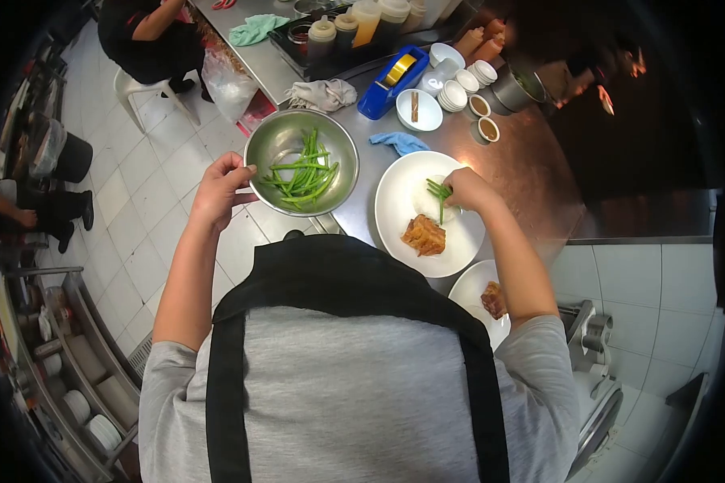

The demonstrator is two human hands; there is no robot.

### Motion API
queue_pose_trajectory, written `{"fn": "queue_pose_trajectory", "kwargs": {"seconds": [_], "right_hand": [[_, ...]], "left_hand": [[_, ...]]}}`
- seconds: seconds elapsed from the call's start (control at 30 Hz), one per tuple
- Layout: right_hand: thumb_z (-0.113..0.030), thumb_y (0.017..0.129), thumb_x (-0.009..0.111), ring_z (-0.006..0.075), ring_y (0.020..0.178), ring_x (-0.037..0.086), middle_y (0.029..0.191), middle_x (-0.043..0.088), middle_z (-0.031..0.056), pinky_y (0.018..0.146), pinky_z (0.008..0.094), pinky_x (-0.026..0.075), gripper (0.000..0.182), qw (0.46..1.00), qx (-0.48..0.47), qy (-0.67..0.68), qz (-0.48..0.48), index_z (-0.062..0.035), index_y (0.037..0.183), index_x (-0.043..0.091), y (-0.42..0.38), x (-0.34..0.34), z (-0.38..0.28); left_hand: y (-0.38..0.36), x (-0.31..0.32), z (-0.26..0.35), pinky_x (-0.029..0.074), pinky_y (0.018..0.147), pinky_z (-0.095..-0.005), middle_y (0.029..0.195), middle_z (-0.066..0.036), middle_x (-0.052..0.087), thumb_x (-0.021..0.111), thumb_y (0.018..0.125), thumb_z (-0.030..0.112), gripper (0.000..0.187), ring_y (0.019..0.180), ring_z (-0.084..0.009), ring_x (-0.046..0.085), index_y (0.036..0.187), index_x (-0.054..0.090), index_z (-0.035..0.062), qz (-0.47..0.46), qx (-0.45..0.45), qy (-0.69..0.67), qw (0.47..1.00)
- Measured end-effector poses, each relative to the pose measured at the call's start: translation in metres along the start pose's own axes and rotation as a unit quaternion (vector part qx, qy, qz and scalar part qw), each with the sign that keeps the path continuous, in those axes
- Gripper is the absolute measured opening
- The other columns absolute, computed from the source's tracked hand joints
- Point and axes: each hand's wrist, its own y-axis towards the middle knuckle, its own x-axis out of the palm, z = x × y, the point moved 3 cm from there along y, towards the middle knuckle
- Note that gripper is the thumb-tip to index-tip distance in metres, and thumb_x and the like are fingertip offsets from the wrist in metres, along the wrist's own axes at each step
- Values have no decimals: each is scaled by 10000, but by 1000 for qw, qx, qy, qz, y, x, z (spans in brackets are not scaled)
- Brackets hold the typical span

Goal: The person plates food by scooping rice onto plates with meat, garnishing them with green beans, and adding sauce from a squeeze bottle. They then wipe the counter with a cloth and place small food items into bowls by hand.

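Note:
My left hand (222,187) grips the rim of a round metal bowl (260,153) at its left side, with the thumb over the edge. Long green beans (304,173) lie inside the bowl. To its right is a large white plate (392,193) on the metal counter. My right hand (469,190) is over this plate, fingers pinched on a few green beans (438,191). Beneath them is a pale white food, perhaps rice (424,199), and a browned piece of meat (424,235) sits nearer me. A second white plate (469,282) with meat (494,299) is partly hidden by my right arm.
Behind the plates are a blue cloth (399,143), a blue tape dispenser (392,83), a pale bowl (419,110), sauce cups (488,129) and squeeze bottles (322,38). A grey cloth (322,95) lies at the counter edge. People are at the upper left, far left and upper right.

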Motion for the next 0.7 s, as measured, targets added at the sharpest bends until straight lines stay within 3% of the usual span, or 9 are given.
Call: {"fn": "queue_pose_trajectory", "kwargs": {"seconds": [0.07,0.17,0.3,0.4,0.47,0.57,0.63,0.67,0.7], "right_hand": [[-72,560,752,264,734,627,750,638,152,654,350,479,275,999,-8,-40,20,-6,802,640,1,-1,-2],[-59,537,770,275,792,633,822,651,140,709,359,501,331,999,7,7,43,-34,838,634,-5,-8,0],[-28,533,746,264,721,616,761,630,138,662,343,483,311,993,6,87,78,-30,817,619,-9,-14,5],[-20,543,727,266,687,603,721,620,138,636,348,471,257,994,8,66,86,-20,776,618,-17,-27,-2],[-67,646,653,293,670,605,712,615,170,625,369,467,96,993,-38,3,115,-16,721,622,-26,-31,-14],[-122,724,575,382,712,578,753,594,226,631,454,450,137,976,-96,-118,159,9,698,608,-21,-24,-19],[-139,733,603,379,732,565,743,581,219,643,465,440,146,964,-165,-128,165,2,695,603,2,7,-2],[-62,739,559,365,711,572,709,584,209,641,459,443,94,966,-166,-159,120,-9,687,617,9,14,-6],[-85,718,595,375,741,562,736,567,202,641,455,434,78,967,-179,-147,110,-7,724,604,17,24,3]], "left_hand": [[-8,-10,-2,524,620,-290,742,35,489,615,814,128,159,680,-65,487,776,460,136,18,6,-2,1000],[-24,-28,-9,521,627,-288,742,28,487,612,819,135,155,680,-69,485,773,464,131,49,8,-14,999],[-46,-54,-25,520,615,-285,742,26,485,610,822,142,136,668,-77,481,776,483,125,89,2,-29,996],[-66,-68,-35,521,624,-281,764,19,511,621,812,149,134,697,-79,512,785,493,119,118,-6,-36,992],[-77,-72,-43,523,642,-291,785,9,533,629,803,163,134,745,-91,544,799,504,113,120,-5,-31,992],[-92,-70,-47,525,683,-328,889,-33,583,640,786,206,160,809,-165,603,858,546,98,163,8,-14,987],[-103,-66,-45,497,707,-328,865,-25,569,663,769,239,257,909,-165,586,955,558,97,178,-4,-34,983],[-108,-73,-52,514,714,-338,894,-30,564,679,759,208,261,913,-162,588,958,556,92,188,7,-39,981],[-115,-77,-57,546,677,-338,890,-25,555,683,756,151,218,869,-157,597,920,552,91,210,14,-56,976]]}}
